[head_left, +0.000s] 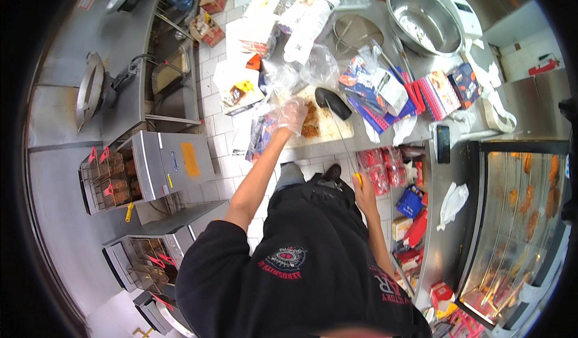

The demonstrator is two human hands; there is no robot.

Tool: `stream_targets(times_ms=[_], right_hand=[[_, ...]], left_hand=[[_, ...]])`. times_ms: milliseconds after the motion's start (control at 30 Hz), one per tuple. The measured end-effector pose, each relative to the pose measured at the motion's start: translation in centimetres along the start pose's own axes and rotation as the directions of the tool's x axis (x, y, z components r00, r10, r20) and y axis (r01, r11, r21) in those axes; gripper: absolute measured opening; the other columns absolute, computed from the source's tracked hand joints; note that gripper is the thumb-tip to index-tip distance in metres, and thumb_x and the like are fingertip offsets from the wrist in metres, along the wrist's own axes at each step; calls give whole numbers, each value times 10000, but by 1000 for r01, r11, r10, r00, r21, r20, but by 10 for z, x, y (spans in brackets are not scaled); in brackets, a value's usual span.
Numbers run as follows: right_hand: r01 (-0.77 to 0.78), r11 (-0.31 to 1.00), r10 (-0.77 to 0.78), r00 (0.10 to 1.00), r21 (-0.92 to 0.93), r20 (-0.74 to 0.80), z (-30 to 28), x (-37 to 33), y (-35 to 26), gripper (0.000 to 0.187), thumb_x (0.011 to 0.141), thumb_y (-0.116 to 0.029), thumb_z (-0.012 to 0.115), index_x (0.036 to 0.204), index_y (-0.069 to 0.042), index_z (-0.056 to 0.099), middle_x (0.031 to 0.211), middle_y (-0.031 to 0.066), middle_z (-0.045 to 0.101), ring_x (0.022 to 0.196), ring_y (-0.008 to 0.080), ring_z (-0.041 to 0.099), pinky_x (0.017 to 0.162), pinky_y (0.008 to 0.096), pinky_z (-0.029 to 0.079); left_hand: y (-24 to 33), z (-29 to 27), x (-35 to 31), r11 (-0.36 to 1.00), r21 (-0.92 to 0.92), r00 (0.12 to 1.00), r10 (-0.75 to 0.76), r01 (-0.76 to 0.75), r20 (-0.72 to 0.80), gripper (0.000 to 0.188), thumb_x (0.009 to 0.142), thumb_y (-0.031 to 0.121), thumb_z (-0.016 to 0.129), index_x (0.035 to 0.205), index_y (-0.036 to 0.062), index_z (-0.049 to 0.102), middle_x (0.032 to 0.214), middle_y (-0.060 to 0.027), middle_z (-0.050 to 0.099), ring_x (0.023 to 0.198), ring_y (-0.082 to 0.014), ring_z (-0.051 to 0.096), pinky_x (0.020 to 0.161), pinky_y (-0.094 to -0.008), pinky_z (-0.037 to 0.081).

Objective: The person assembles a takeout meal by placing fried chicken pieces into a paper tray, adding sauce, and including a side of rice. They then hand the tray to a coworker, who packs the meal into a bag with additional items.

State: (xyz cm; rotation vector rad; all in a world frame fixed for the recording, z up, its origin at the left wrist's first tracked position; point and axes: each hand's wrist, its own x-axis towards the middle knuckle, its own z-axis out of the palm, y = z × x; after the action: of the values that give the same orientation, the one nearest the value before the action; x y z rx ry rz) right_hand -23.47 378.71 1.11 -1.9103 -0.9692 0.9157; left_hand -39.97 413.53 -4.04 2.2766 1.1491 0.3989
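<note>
My left hand (292, 115), in a loose clear plastic glove, reaches to the left part of a pale cutting board (328, 132). Brown cooked meat pieces (310, 123) lie on the board beside its fingers. The glove's creases blur how those fingers are bent. My right hand (363, 189), bare, is closed around the yellow handle of a knife (347, 147) near the counter's front edge. Its long thin blade points away from me toward the board. A smooth black oblong object (333, 103) rests at the board's far right.
Plastic bags (319, 66) and printed packets (376, 88) crowd the counter. Farther back stand a round mesh strainer (357, 34) and a large steel bowl (424, 22). A phone (442, 144) lies to the right, near a glass display case (518, 217). Fryer baskets (111, 178) stand on the left.
</note>
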Motion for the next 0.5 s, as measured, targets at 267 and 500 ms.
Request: stream_targets(times_ms=[267, 500], right_hand=[[-229, 971, 236, 963, -62, 130, 52, 40, -69, 483, 1099, -457, 433, 1013, 4, 549, 850, 290, 640, 892, 529, 621, 747, 551, 459], [-249, 956, 252, 968, -155, 4, 102, 57, -110, 545, 1099, -456, 415, 1050, 59, 583, 934, 374, 659, 948, 569, 621, 817, 613, 470]], left_hand=[[0, -34, 6, 976, -219, 972, -45, -6, -229, 275, 974, 70, 578, 1211, 115, 710, 1093, -174, 744, 983, -368, 720, 840, -442, 568], [-42, -65, 47, 775, 162, 757, 513, -611, 403, 718, 888, -52, 500, 1572, 147, 416, 1630, -140, 401, 1492, -318, 402, 1217, -415, 363]])
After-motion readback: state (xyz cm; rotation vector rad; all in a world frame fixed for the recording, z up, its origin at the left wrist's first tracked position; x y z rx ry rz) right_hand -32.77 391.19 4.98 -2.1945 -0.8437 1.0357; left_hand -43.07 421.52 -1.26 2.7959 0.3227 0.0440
